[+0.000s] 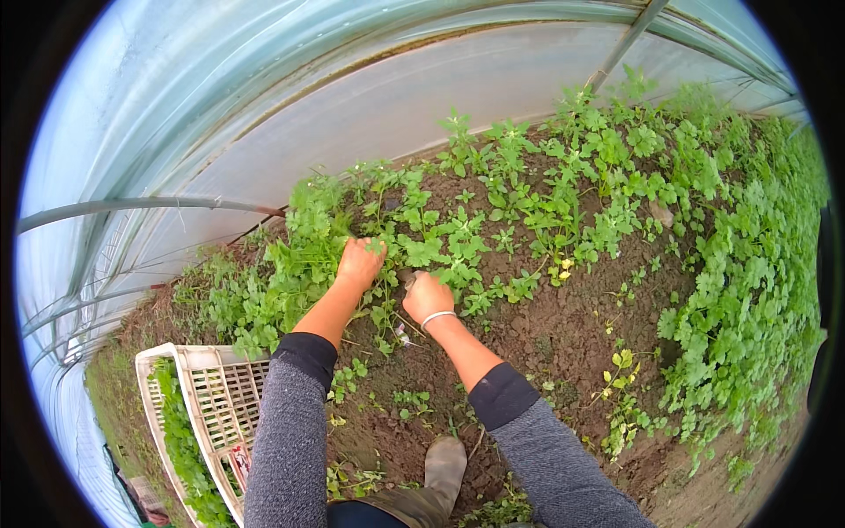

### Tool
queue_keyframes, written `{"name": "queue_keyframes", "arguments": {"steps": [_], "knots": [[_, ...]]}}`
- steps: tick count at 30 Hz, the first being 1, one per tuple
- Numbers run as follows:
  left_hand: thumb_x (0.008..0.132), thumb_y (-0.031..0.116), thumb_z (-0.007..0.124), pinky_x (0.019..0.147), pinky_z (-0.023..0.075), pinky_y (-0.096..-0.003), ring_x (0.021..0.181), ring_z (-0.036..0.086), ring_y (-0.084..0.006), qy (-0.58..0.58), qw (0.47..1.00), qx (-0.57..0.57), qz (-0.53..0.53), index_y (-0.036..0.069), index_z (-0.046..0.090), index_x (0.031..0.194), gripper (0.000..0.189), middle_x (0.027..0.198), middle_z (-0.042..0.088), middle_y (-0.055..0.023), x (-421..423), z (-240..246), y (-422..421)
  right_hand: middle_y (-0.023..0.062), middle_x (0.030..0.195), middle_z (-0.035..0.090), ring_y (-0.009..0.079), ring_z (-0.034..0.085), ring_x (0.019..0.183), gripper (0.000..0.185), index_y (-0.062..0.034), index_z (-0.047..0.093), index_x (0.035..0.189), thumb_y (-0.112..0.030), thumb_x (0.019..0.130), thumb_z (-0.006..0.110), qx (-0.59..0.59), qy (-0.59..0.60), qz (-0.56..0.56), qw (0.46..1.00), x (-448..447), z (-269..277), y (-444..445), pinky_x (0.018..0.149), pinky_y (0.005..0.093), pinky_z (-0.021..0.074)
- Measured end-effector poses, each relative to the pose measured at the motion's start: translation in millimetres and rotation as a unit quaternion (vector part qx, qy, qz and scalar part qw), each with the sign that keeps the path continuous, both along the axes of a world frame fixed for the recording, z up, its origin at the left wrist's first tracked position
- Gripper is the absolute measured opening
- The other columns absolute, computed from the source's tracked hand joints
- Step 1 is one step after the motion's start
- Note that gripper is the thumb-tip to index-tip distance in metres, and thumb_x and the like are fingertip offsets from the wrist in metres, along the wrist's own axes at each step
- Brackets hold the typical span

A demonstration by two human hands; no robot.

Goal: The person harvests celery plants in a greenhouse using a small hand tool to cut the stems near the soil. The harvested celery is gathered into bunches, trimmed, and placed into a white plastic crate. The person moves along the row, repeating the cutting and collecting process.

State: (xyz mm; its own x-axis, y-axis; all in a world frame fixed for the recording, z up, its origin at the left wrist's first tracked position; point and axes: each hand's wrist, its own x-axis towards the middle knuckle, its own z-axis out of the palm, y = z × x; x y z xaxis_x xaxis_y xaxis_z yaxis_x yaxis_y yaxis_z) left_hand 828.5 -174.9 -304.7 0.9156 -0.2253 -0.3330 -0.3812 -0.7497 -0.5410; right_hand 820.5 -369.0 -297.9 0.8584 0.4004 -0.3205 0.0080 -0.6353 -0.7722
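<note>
My left hand (362,263) is closed on the stems of leafy green plants (310,244) that resemble celery or coriander. Leaves stick out around its fingers. Just to the right and a little lower, my right hand (428,298) is curled into a fist close to the soil (554,330). A small dark object (408,280) shows at its thumb side; most of it is hidden, so its kind is unclear. A white bangle (438,318) circles the right wrist. Broad-leaved weeds (462,244) grow beyond the right hand.
A white plastic crate (218,396) with cut greens (188,449) inside stands at lower left. Plastic greenhouse film (409,86) on metal hoops (145,206) curves along the bed's far side. Dense greens (759,297) grow at right. My boot (445,465) stands on the soil below.
</note>
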Motion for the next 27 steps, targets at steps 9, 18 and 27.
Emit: {"name": "queue_keyframes", "arguments": {"steps": [9, 18, 27], "knots": [[0.08, 0.011, 0.064, 0.071, 0.0555, -0.0411, 0.072, 0.065, -0.0231, 0.077, 0.989, -0.11, -0.053, 0.006, 0.058, 0.111, 0.032, 0.078, 0.064, -0.0101, -22, 44, -90, 0.022, 0.082, 0.07, 0.0369, 0.069, 0.076, 0.026, -0.0029, 0.071, 0.104, -0.015, 0.082, 0.063, -0.006, -0.005, -0.12, 0.993, -61, 57, -137, 0.071, 0.0415, 0.0553], [0.089, 0.019, 0.059, 0.078, 0.0486, -0.0426, 0.091, 0.066, -0.0234, 0.103, 0.994, 0.011, 0.024, 0.012, 0.052, 0.136, 0.048, 0.099, 0.068, -0.0085, 60, 2, -102, 0.0224, 0.09, 0.069, 0.0395, 0.067, 0.085, 0.021, -0.0002, 0.067, 0.094, -0.019, 0.085, 0.063, -0.052, 0.021, -0.043, 0.998, 3, 13, -68, 0.074, 0.0473, 0.0546], [0.072, 0.001, 0.068, 0.087, 0.0514, -0.0496, 0.104, 0.059, -0.031, -0.047, 0.965, -0.174, 0.19, 0.0, 0.069, 0.092, 0.02, 0.103, 0.055, -0.016, 12, 76, -89, 0.0229, 0.088, 0.069, 0.0412, 0.067, 0.084, 0.025, -0.0045, 0.067, 0.106, -0.019, 0.087, 0.059, 0.038, 0.014, -0.131, 0.991, -75, 4, -139, 0.074, 0.0478, 0.0537]]}}
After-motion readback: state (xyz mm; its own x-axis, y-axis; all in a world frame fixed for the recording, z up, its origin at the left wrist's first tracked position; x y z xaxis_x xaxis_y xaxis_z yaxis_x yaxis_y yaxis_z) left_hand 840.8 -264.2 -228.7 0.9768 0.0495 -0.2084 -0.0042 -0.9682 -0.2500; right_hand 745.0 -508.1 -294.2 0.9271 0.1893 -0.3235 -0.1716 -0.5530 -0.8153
